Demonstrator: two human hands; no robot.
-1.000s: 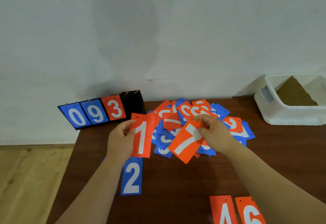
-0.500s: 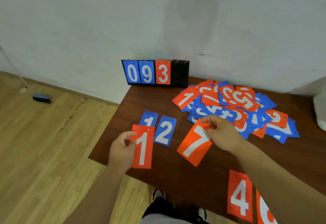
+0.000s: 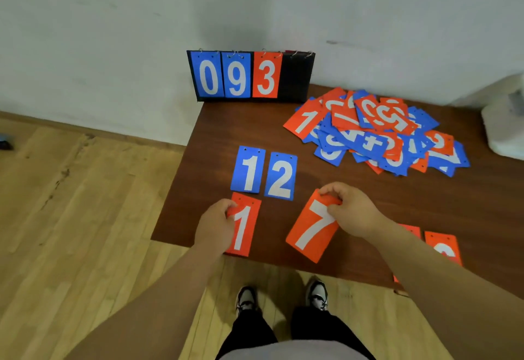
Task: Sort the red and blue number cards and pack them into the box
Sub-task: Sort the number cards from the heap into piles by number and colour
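Head view, sorting stage, item by item.

1. Left hand point(image 3: 215, 223): fingers point(image 3: 230, 207) curled over the upper left corner of the red 1 card point(image 3: 246, 232) and pinching it. The card stands square to the person, and its lower end lies about over the table's near edge. Whether it rests on the table point(image 3: 368, 198) or hangs just above cannot be told.
2. Right hand point(image 3: 351, 212): fingers point(image 3: 331, 189) pinch the top edge of the red 7 card point(image 3: 310, 232), which is tilted and hangs toward the person.
3. Blue 1 card point(image 3: 248, 169) and blue 2 card point(image 3: 280, 176): flat, side by side, just beyond the left fingers.
4. Unsorted pile point(image 3: 377, 129): red and blue cards mixed, well beyond the right fingers.
5. Red cards point(image 3: 442, 247): flat, on the far side of the right forearm from the fingers, partly hidden by the arm.
6. Flip scoreboard point(image 3: 249, 75): upright against the wall, well beyond the left fingers, showing 0, 9, 3.
7. White container point(image 3: 504, 124): cut off by the frame edge, far right of the right fingers; probably the box.

Step in hand, as judged: laying out a red row by number under the blue row. Most cards are unsorted and none are packed.

Next move calls for: setting the 1 flat below the blue 1, then straightening the 7 and placing it in the red row, with gaps left for the missing numbers.
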